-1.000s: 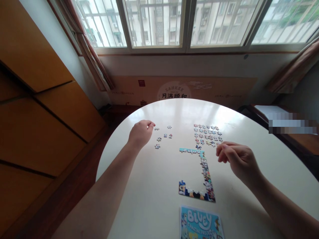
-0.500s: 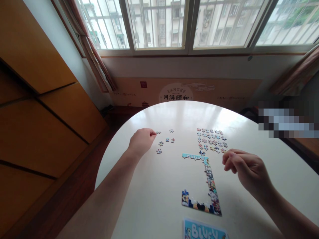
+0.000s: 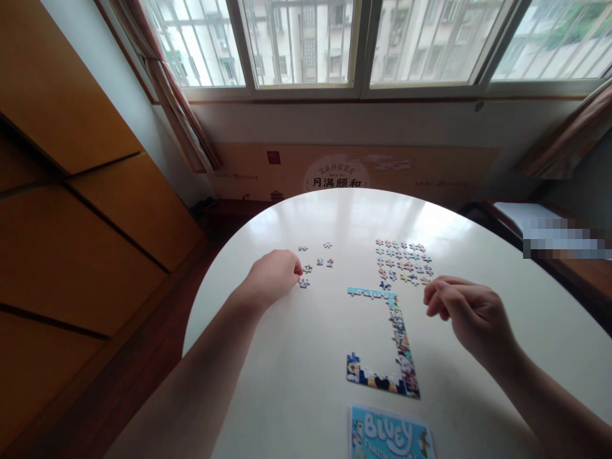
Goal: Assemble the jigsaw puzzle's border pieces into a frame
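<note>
My left hand (image 3: 275,278) is closed, its fingertips down at the table beside a loose jigsaw puzzle piece (image 3: 305,283); whatever they may hold is hidden. Several other loose pieces (image 3: 320,262) lie just beyond it. Over the table to the right, my right hand (image 3: 466,312) hovers with its fingers curled in and nothing showing in them. Between the hands lies a partly joined puzzle border (image 3: 399,335), with a top strip, a full right side and a bottom strip. Past its top edge, rows of separate pieces (image 3: 405,264) are spread near my right fingertips.
A blue Bluey picture card or booklet (image 3: 389,437) lies at the table's near edge. The round white table (image 3: 277,382) has a curved rim. A wooden cabinet (image 3: 86,242) stands left, and a wall with windows (image 3: 306,44) is beyond.
My left hand has moved from the farther loose piece toward the nearer one, leaving the farther piece on the table. My right hand stays curled in nearly the same place. The view tilts slightly.
</note>
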Demonstrator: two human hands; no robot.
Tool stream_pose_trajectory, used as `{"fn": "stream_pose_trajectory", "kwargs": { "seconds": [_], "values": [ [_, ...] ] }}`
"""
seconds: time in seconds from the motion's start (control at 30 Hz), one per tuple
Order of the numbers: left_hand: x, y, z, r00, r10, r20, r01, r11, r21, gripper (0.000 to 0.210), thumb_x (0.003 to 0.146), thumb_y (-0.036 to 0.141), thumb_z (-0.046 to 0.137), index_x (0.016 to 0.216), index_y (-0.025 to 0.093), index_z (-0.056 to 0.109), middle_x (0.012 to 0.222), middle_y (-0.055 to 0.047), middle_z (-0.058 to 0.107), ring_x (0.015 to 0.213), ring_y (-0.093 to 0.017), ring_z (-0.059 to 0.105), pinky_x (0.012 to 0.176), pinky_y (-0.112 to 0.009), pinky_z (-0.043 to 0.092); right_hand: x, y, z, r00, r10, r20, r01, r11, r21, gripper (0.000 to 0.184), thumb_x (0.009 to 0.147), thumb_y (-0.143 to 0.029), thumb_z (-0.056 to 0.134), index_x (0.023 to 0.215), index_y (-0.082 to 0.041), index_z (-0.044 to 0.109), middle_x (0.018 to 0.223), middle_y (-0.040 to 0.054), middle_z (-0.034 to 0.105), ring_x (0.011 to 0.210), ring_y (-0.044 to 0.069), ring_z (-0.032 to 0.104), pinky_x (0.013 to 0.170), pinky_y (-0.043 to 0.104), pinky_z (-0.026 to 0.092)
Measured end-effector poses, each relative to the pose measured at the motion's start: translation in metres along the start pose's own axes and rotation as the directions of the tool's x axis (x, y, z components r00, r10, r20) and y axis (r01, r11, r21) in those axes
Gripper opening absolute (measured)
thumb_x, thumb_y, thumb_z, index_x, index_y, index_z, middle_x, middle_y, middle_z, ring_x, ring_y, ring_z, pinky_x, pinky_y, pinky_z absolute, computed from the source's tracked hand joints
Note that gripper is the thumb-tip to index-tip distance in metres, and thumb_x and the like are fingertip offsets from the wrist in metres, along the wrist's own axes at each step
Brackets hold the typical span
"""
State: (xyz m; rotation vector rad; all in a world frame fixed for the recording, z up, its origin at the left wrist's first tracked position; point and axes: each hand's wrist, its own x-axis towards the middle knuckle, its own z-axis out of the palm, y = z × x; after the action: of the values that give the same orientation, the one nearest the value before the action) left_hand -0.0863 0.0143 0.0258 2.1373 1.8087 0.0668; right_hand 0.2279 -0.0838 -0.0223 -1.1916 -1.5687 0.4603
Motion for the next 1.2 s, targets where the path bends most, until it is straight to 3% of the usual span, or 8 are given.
{"fn": "stream_pose_trajectory", "kwargs": {
  "seconds": [0.27, 0.63, 1.2],
  "values": [
    [0.004, -0.005, 0.002, 0.999, -0.037, 0.025, 0.037, 0.999, 0.017, 0.018, 0.072, 0.015, 0.058, 0.074, 0.022, 0.075, 0.09, -0.008, 0.078, 0.079, -0.026, 0.069, 0.064, -0.032, 0.046, 0.0, 0.0, 0.001, 1.0, -0.015, 0.01, 0.015, 1.0, 0.017, 0.05, 0.097, -0.028, 0.051, 0.048, -0.022, 0.063, 0.062, 0.0041, 0.067, 0.049, 0.015, 0.054, 0.044, 0.029, 0.042],
    [-0.002, 0.005, -0.001, 0.994, -0.084, 0.076, 0.079, 0.995, 0.068, 0.016, 0.085, 0.021, 0.061, 0.079, 0.021, 0.076, 0.094, -0.007, 0.078, 0.082, -0.023, 0.07, 0.064, -0.029, 0.044, -0.001, 0.005, 0.002, 0.998, -0.042, 0.05, 0.042, 0.999, 0.011, 0.051, 0.098, -0.026, 0.051, 0.05, -0.019, 0.064, 0.064, 0.0044, 0.068, 0.05, 0.013, 0.057, 0.045, 0.026, 0.044],
    [-0.005, 0.009, -0.003, 0.991, -0.067, 0.119, 0.063, 0.997, 0.032, 0.015, 0.084, 0.02, 0.061, 0.076, 0.019, 0.075, 0.094, -0.007, 0.077, 0.081, -0.022, 0.069, 0.064, -0.03, 0.043, -0.003, 0.007, 0.002, 0.995, -0.066, 0.073, 0.067, 0.998, -0.009, 0.052, 0.099, -0.025, 0.05, 0.05, -0.019, 0.063, 0.063, 0.004, 0.068, 0.052, 0.013, 0.058, 0.045, 0.024, 0.045]
  ]
}}
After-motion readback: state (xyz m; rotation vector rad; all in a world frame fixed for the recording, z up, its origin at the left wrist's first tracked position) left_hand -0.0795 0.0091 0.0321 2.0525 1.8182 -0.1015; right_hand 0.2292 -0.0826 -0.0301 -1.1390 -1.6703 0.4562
